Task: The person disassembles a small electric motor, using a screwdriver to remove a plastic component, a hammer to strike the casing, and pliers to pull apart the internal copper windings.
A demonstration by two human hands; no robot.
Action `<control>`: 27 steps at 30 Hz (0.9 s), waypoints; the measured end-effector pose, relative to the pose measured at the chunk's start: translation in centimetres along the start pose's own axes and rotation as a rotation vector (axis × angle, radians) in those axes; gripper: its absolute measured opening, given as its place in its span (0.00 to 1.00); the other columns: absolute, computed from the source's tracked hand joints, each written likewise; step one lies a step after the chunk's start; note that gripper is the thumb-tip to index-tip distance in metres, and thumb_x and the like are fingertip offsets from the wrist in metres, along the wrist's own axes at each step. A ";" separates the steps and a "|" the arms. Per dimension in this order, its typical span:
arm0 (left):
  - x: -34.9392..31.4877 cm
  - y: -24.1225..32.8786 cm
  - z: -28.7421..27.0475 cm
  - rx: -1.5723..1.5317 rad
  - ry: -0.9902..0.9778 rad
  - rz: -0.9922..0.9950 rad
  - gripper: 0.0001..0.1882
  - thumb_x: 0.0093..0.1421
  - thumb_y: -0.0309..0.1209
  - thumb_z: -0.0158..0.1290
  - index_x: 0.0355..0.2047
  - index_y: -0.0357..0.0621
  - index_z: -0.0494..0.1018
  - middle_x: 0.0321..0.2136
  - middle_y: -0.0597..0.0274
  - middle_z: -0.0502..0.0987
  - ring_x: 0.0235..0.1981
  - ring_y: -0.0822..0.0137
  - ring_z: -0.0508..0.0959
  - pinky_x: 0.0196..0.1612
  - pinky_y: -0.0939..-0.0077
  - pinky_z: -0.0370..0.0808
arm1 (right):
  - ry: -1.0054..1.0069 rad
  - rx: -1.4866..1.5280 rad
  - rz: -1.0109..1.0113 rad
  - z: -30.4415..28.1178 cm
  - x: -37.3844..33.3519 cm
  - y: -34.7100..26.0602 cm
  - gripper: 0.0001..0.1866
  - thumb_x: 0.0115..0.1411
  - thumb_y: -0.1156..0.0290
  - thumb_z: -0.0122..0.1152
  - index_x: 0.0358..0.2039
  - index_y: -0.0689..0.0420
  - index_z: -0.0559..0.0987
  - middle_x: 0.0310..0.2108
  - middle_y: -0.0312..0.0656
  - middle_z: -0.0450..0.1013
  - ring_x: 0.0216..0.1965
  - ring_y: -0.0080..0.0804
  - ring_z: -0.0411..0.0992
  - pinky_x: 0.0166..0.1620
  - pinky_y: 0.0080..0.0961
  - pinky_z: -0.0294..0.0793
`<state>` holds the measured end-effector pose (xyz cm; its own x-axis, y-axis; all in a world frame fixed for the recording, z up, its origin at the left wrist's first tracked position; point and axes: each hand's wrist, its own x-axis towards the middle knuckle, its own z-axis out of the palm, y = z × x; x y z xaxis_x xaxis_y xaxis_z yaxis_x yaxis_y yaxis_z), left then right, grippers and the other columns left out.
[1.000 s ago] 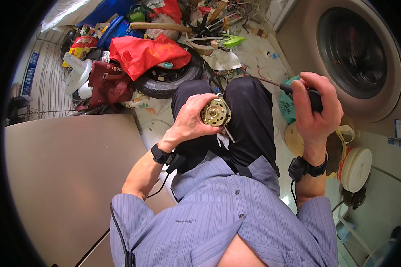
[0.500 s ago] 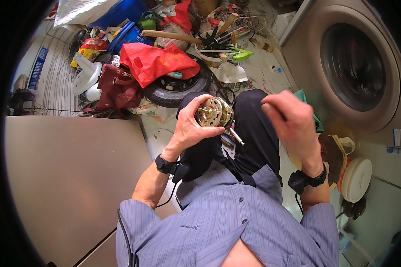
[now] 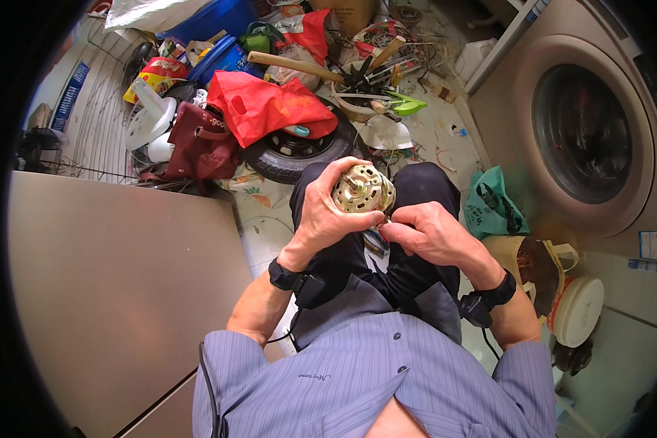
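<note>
My left hand is wrapped round a small round electric motor, thumb below and fingers over its far side. The motor has a brassy slotted metal housing, and its short shaft points up at me. Above my knees, at the motor's lower right edge, my right hand is closed in a pinch. A silver metal rod sits there between the motor and the right fingertips, mostly covered by the fingers, so its full shape does not show.
A spare tyre lies ahead under a red bag. Cluttered tools include a wooden handle. A front-loading washing machine stands right, beside a teal bag and a white-lidded tub. A flat beige panel fills the left.
My right hand has come down and left from the air to pinch the silver rod beside the motor. The left hand keeps hold of the motor, now turned slightly.
</note>
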<state>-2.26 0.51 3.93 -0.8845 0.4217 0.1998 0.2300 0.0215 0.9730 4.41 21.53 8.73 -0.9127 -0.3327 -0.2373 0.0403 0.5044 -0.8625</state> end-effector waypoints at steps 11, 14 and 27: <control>-0.4 -4.0 1.2 -0.771 0.086 -0.316 0.30 0.60 0.39 0.63 0.57 0.33 0.69 0.47 0.59 0.80 0.45 0.69 0.80 0.53 0.72 0.77 | 0.226 0.183 0.039 -1.0 -0.3 2.4 0.14 0.65 0.62 0.63 0.39 0.62 0.82 0.23 0.37 0.75 0.27 0.27 0.75 0.33 0.26 0.75; -0.2 -4.3 1.2 -0.891 -0.003 -0.370 0.31 0.64 0.49 0.58 0.56 0.34 0.70 0.46 0.58 0.80 0.45 0.68 0.81 0.52 0.70 0.78 | 0.296 -0.083 -0.153 -1.0 -0.6 2.5 0.14 0.62 0.64 0.65 0.39 0.63 0.82 0.27 0.43 0.78 0.33 0.40 0.78 0.41 0.33 0.77; 0.4 -4.6 2.3 -1.117 0.101 -0.582 0.24 0.70 0.52 0.50 0.50 0.45 0.75 0.44 0.61 0.83 0.44 0.65 0.82 0.51 0.64 0.79 | 0.214 -0.094 -0.068 0.2 0.4 1.6 0.15 0.60 0.64 0.59 0.29 0.65 0.80 0.23 0.55 0.75 0.27 0.53 0.77 0.32 0.40 0.75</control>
<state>-2.72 2.72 -0.70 -0.7777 0.5351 -0.3298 -0.6264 -0.6164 0.4771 4.18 22.04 7.14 -0.9777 -0.1972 -0.0717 -0.0529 0.5621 -0.8254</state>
